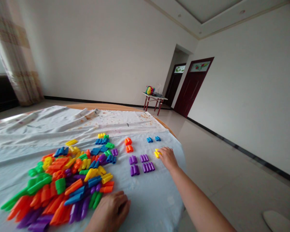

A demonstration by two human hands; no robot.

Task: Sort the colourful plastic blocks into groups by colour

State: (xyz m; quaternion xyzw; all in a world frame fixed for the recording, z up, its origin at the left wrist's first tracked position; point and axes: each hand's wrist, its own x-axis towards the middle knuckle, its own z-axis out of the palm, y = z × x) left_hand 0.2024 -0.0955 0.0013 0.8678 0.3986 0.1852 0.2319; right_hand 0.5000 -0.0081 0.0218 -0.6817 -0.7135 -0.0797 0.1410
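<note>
The surface (pixel 103 105) fills the lower left of the frame, draped with a cloth (pixel 149 196) that is stained near its far end. A pile of ribbed plastic pieces (pixel 73 185) in orange, green, purple, blue and yellow spreads over its lower left. The left hand (pixel 112 207) rests at bottom centre beside the pile, fingers curled; whether they hold anything I cannot tell. The right hand (pixel 168 157), right of centre, has its fingers closed on the end of a yellow piece (pixel 157 153). Well apart from the pile lie four purple pieces (pixel 148 167), two orange pieces (pixel 128 141) and two blue pieces (pixel 149 140).

For good handling, a light fingertip pinch at the end seems enough; keep the ribs flat to the cloth, the wrist low and clear of the purple pieces, and release without dragging the fabric into folds. No brand, label or writing can be read.
</note>
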